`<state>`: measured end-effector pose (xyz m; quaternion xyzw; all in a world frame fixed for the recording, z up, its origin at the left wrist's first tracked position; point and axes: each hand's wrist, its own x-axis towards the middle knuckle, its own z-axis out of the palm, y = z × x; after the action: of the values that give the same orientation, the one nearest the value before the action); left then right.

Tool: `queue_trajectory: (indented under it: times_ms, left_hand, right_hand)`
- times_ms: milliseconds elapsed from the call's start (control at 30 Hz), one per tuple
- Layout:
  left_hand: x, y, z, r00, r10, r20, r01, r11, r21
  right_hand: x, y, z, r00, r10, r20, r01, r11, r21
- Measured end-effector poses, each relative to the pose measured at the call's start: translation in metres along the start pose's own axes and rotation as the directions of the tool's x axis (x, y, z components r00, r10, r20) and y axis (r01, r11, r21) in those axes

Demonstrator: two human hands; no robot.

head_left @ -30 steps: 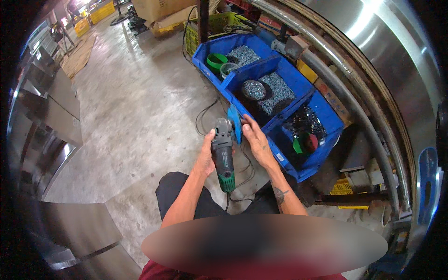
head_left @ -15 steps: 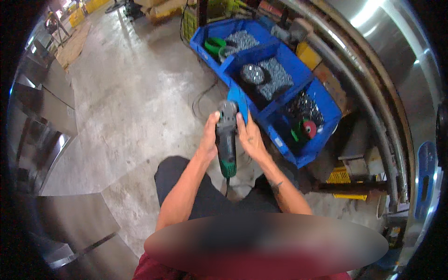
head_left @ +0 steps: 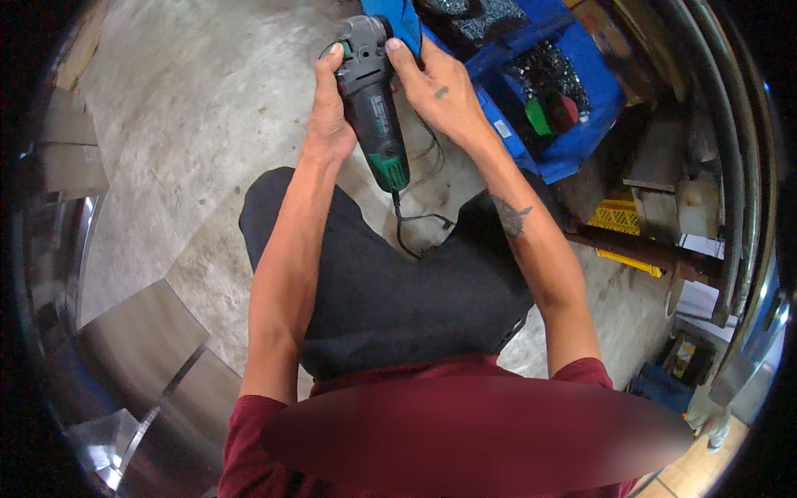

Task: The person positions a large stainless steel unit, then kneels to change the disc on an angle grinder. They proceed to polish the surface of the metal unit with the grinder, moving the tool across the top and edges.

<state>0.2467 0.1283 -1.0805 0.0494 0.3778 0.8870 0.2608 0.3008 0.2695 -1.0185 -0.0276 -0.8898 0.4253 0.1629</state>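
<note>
An angle grinder (head_left: pixel 372 108), dark grey with a green tail end, is held out over the floor in front of my knees. My left hand (head_left: pixel 330 116) is closed on the left side of its gear head, thumb near the top. On the head's right side sits a flat blue disc (head_left: pixel 398 21), partly cut off by the upper edge. My right hand (head_left: pixel 440 87) grips this disc, with the thumb by the grinder's head and the fingers mostly hidden behind. A black cord (head_left: pixel 400 228) hangs from the tail between my legs.
Blue bins (head_left: pixel 573 158) at the upper right hold small metal parts and a green and a red round piece. Beyond them are metal pipes (head_left: pixel 730 166) and a yellow crate (head_left: pixel 616 217). Sheet metal panels (head_left: pixel 145 332) lie at the lower left.
The view has tilted down toward my lap, so the grinder, hands and bins appear higher and larger. Both hands keep their hold on the grinder and disc.
</note>
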Motion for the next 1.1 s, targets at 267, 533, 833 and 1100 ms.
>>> queue_trajectory:
  times_ms: [267, 533, 833, 1100]
  left_hand:
    - [-0.001, -0.002, 0.004, 0.999, 0.046, 0.013, -0.045, 0.993, -0.105]
    - [-0.004, -0.006, 0.001, 0.993, -0.102, 0.053, 0.113, 0.945, -0.305]
    - [0.001, 0.008, -0.008, 0.988, -0.152, -0.036, 0.112, 0.849, -0.516]
    - [0.006, -0.005, -0.030, 0.907, -0.068, 0.415, 0.350, 0.669, -0.655]
  right_hand:
    - [0.011, -0.012, 0.014, 0.981, -0.008, -0.194, 0.006, 1.000, -0.011]
    - [-0.007, -0.007, 0.022, 0.983, -0.035, -0.181, 0.034, 0.999, -0.009]
    - [0.008, -0.035, -0.012, 0.975, -0.121, 0.185, 0.101, 0.988, 0.115]
    - [0.051, -0.070, -0.007, 0.953, -0.295, 0.071, 0.299, 0.953, -0.056]
